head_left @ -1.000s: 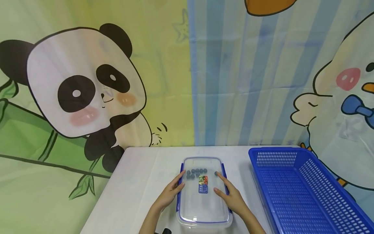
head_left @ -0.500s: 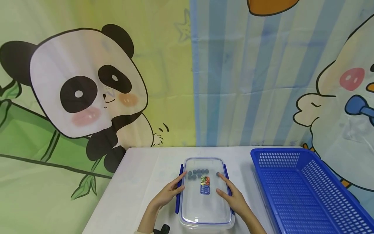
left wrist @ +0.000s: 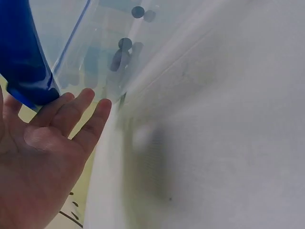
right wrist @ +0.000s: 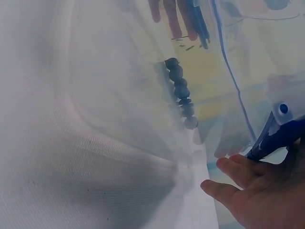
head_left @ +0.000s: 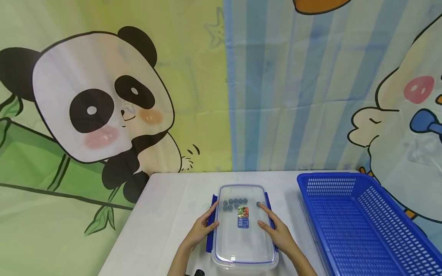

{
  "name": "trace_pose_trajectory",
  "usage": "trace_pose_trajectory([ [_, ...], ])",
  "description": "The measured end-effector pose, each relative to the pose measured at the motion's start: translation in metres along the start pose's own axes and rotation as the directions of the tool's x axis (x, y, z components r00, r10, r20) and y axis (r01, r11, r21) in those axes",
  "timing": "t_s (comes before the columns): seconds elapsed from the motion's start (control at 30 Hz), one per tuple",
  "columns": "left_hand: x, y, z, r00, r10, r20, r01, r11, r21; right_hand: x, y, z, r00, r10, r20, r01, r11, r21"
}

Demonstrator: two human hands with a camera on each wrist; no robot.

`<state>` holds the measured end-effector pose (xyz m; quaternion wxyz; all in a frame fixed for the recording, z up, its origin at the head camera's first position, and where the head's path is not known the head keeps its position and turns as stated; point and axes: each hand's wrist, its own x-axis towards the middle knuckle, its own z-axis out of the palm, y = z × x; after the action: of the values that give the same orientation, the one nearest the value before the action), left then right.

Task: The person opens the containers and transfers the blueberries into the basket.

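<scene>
A clear plastic food box [head_left: 246, 247] with a blue-edged lid stands on the table, several dark blue-grey balls [head_left: 236, 201] showing inside, apart from one ball [head_left: 258, 204] at the right. At the box's left side is my left hand [head_left: 199, 229], thumb and index finger on the lid edge. Its other fingers reach under the blue left latch flap [left wrist: 28, 57], which sticks outward. My right hand [head_left: 280, 234] rests its thumb and index finger on the lid's right side. In the right wrist view, its other fingers extend loosely beside the blue right flap [right wrist: 279, 138].
A large blue plastic basket [head_left: 345, 222] stands on the right of the white-covered table [head_left: 165, 207]. Behind the table hangs a cartoon-printed curtain [head_left: 200, 115]. A small black object [head_left: 199, 272] shows at the bottom edge by the left forearm. The lid bears a printed label [head_left: 243, 217].
The left latch flap has swung outward from the box's side. Both hands have stayed at nearly the same places on the box, and the head view has shifted slightly.
</scene>
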<state>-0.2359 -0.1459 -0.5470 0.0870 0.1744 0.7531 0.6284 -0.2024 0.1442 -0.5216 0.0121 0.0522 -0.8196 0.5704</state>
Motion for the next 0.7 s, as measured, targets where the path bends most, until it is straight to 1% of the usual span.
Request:
trace_pose_trajectory([
  [0.1, -0.004, 0.010, 0.002, 1.000, 0.009, 0.022, -0.009, 1.000, -0.003, -0.001, 0.000, 0.001, 1.000, -0.005, -0.009, 0.006, 1.000, 0.016],
  [0.2, -0.008, 0.027, 0.003, 0.999, 0.023, 0.030, -0.025, 0.999, 0.042, -0.001, 0.001, 0.001, 1.000, -0.005, -0.014, 0.006, 1.000, 0.019],
  [0.33, -0.010, 0.039, 0.005, 0.999, 0.051, -0.015, -0.048, 0.988, 0.148, 0.000, 0.001, 0.001, 1.000, -0.004, -0.013, 0.005, 1.000, 0.017],
  [0.43, -0.010, 0.043, 0.008, 0.997, 0.071, -0.039, -0.062, 0.977, 0.203, 0.001, 0.002, -0.001, 1.000, -0.003, -0.010, 0.003, 1.000, 0.020],
  [0.53, -0.010, 0.046, 0.010, 0.996, 0.078, -0.043, -0.065, 0.968, 0.244, 0.002, 0.004, -0.004, 1.000, -0.015, 0.006, 0.015, 0.999, 0.042],
  [0.63, -0.009, 0.046, 0.011, 0.996, 0.080, -0.040, -0.068, 0.967, 0.244, 0.002, 0.009, -0.006, 0.998, -0.047, 0.039, 0.044, 0.995, 0.087],
  [0.7, -0.008, 0.045, 0.012, 0.997, 0.074, -0.031, -0.066, 0.975, 0.213, 0.001, 0.012, -0.008, 0.995, -0.080, 0.064, 0.073, 0.991, 0.114],
])
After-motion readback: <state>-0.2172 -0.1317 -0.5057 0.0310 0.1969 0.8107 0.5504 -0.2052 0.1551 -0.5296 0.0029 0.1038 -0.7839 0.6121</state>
